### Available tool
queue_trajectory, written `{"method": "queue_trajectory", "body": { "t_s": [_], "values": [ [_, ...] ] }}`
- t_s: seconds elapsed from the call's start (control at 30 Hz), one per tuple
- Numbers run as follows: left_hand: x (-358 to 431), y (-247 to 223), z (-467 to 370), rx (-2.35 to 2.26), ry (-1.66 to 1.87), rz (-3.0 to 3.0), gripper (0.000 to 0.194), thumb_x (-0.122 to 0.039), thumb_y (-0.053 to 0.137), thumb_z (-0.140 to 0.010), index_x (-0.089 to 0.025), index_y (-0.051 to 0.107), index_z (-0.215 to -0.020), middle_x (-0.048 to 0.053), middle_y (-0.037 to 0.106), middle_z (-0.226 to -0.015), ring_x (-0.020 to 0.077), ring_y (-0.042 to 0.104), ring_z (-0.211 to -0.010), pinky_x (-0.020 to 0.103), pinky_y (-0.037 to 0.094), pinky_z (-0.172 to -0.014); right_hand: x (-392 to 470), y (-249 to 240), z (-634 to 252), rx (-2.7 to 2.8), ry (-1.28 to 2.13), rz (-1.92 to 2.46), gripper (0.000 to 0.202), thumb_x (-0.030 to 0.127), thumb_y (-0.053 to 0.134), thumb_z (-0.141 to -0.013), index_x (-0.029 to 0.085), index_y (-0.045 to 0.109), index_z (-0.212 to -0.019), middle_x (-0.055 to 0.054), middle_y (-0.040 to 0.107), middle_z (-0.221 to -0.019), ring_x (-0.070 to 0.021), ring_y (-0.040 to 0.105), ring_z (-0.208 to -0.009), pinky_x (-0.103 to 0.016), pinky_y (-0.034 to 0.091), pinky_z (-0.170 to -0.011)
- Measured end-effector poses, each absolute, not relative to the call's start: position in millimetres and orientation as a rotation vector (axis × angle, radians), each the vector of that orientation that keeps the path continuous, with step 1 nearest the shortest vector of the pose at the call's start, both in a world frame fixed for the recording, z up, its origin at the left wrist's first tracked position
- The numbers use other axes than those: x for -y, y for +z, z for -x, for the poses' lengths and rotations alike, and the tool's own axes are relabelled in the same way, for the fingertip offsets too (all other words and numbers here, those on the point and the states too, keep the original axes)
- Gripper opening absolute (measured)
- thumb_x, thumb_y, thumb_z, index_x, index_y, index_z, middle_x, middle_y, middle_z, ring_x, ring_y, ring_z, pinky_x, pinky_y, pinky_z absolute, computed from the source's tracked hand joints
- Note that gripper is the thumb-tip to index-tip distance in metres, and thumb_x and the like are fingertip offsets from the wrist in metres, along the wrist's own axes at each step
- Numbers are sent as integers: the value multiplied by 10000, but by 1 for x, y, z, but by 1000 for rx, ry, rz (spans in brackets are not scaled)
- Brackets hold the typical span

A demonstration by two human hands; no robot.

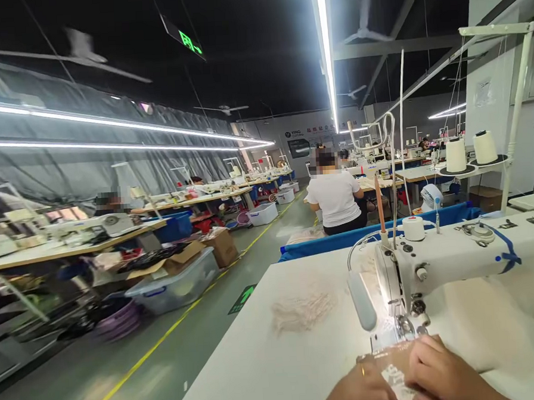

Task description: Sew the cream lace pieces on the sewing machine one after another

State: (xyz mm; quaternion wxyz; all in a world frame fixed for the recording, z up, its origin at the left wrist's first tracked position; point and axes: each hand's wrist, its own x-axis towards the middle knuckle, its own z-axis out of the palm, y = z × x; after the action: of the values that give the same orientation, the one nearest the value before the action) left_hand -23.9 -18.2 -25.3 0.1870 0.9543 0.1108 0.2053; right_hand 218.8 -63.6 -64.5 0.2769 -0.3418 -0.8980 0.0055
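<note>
Both hands lie flat on the fabric [394, 355], left hand [364, 389] and right hand [441, 373] flanking a label [396, 379], needle [397, 330] just beyond the fingertips

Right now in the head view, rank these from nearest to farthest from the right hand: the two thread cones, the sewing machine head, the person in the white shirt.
1. Sewing machine head, just above the right hand.
2. Thread cones, up right on the stand.
3. Person in the white shirt, seated far ahead.
</note>
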Motion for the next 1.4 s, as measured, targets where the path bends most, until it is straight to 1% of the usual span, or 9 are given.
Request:
{"method": "queue_trajectory", "body": {
  "t_s": [0.1, 0.2, 0.3, 0.4, 0.53, 0.8, 1.1, 1.3, 1.4],
  "values": [
    [35, -5, 38, -494, 647, -2647, 146, -273, 726, -858, -226, 605, -925, 54, 738, -1010, 225, 661, -941, 334, 502, -887, 80, -39, -222, 2353, 198, 987, 62, 168, 522, -992, 219, 543, -964, -48, 590, -969, -236, 523, -903, -386, 440, -806],
    [46, 18, 42, -692, 609, -2587, 41, -223, 589, -920, -217, 618, -949, 50, 713, -965, 221, 615, -915, 355, 467, -878, 89, -19, -224, 2334, 343, 1010, 86, 174, 483, -1033, 214, 549, -994, -58, 573, -984, -249, 490, -932, -414, 427, -832],
    [49, 24, 36, -882, 592, -2538, 120, -208, 513, -980, -202, 628, -944, 56, 701, -951, 228, 598, -899, 378, 453, -856, 88, -14, -227, 2335, 400, 1005, 90, 191, 481, -1050, 206, 563, -1016, -61, 572, -990, -253, 475, -943, -427, 419, -839],
    [54, 17, 29, -983, 561, -2541, 63, -231, 607, -952, -189, 646, -979, 64, 692, -1000, 250, 593, -920, 399, 459, -841, 88, -17, -228, 2333, 400, 1003, 112, 196, 472, -1063, 203, 577, -1025, -59, 575, -987, -249, 475, -944, -428, 420, -839],
    [63, 12, 26, -1098, 638, -2567, 190, -222, 727, -878, -179, 655, -1049, 83, 661, -1078, 269, 583, -952, 421, 482, -848, 89, -16, -227, 2318, 395, 1006, 132, 174, 461, -1058, 204, 585, -1023, -53, 580, -971, -235, 477, -924, -421, 434, -827],
    [78, 12, 30, -1289, 415, -2595, 140, -260, 746, -902, -167, 642, -899, 84, 661, -1011, 276, 590, -894, 454, 489, -810, 91, -13, -226, 2333, 385, 1011, 147, 142, 450, -1055, 208, 545, -964, -46, 549, -950, -229, 462, -907, -421, 432, -810],
    [73, 0, 36, -1268, 744, -2386, 128, -171, 633, -944, -196, 697, -836, 37, 704, -940, 214, 628, -874, 378, 498, -820, 93, -13, -224, 2340, 354, 1014, 199, 130, 425, -1057, 206, 492, -886, -39, 523, -927, -216, 444, -892, -404, 432, -806],
    [60, 23, 38, -1208, 867, -1921, 169, -291, 650, -914, -200, 693, -779, 30, 713, -902, 198, 666, -881, 340, 534, -857, 92, -14, -222, 2373, 336, 1040, 221, 135, 435, -1039, 218, 476, -838, -40, 539, -907, -223, 466, -869, -411, 441, -798],
    [63, 45, 33, -1065, 766, -1904, 187, -334, 596, -954, -196, 656, -844, 21, 680, -857, 175, 627, -808, 298, 517, -763, 92, -16, -222, 2314, 366, 1034, 184, 146, 456, -1016, 225, 516, -860, -44, 561, -903, -234, 483, -866, -414, 453, -802]
  ]
}}
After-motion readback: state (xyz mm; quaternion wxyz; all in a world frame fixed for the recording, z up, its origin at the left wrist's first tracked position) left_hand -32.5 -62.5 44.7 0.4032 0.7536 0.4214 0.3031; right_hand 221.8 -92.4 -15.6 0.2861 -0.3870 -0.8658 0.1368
